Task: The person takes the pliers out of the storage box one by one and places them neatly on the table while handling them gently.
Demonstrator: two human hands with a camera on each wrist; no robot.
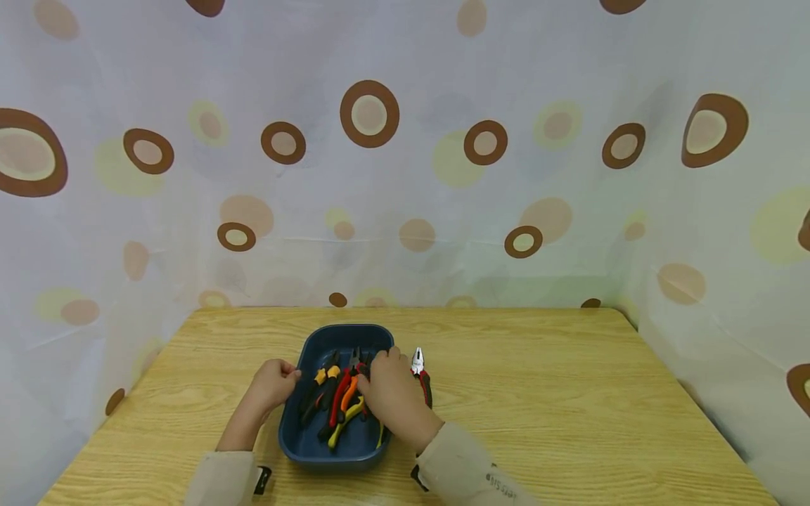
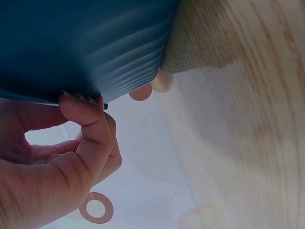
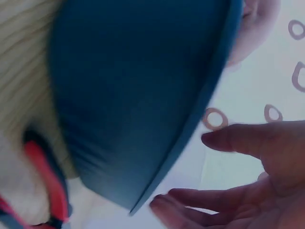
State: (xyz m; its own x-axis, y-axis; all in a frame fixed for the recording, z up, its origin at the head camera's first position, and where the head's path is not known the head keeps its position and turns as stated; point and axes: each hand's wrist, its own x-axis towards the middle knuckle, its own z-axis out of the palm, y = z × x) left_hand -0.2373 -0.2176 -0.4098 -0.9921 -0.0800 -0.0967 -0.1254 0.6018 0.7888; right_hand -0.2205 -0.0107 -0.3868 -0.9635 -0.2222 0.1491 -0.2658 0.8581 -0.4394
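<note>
A dark blue plastic bin [image 1: 335,462] stands on the table with several pliers inside. Among them are black-and-yellow pliers [image 1: 313,395], red-handled pliers [image 1: 338,402], orange-handled pliers [image 1: 347,397] and yellow-handled pliers [image 1: 344,426]. My left hand [image 1: 272,385] pinches the bin's left rim between thumb and fingers, as the left wrist view shows up close. Over the bin's right side is my right hand [image 1: 395,395], covering part of the contents. In the right wrist view its thumb and fingers are spread apart beside the rim, with nothing visible between them.
Just right of the bin, combination pliers [image 1: 425,383] with red-and-black handles lie on the wooden table [image 1: 544,407]. A pale curtain with brown rings [image 1: 485,143] hangs behind the table and along both sides.
</note>
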